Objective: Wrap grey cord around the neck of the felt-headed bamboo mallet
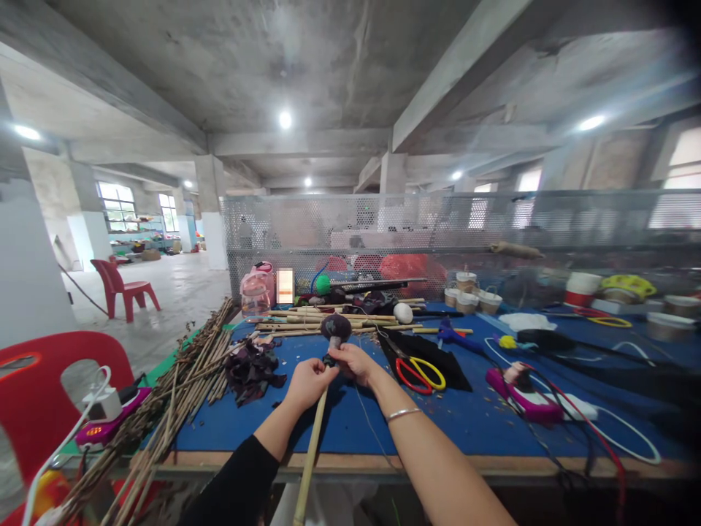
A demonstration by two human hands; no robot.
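Both hands meet at the upper part of a bamboo stick [312,446] that slants down past the table's front edge. A dark, cloth-like ball [336,326] tops the stick, with a greyish wrapped neck [334,342] beneath it. My left hand [307,384] is closed round the stick just below this neck. Thumb and fingers of my right hand [355,363] pinch at the neck, close under the ball; what lies between the fingertips is partly hidden. A thin thread or wire [366,416] hangs below my right hand. Dark cloth scraps [252,371] lie left of my hands.
Scissors [420,374] with red and yellow handles lie on black cloth [457,372] at the right. Bundled dry stems [169,394] cover the table's left side. Bamboo sticks [307,320] and a white ball [403,313] lie behind. Power strips [520,398] with cables sit right.
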